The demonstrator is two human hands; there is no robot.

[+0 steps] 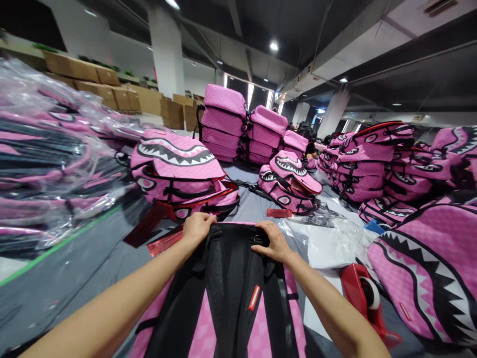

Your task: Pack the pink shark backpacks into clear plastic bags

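By left hand (199,228), top left corner of backpack (228,263) gripped, fingers curled over edge; top right corner gripped by right hand (275,242), thumb on black side. Backpack held with straps facing person. Just beyond backpack: large shark-mouth bag (179,156) seen at left, smaller toothed bag (290,166) at right. Right of backpack: red tape dispenser (354,286) set down. Far left of backpack: stack (40,174) wrapped in clear plastic.
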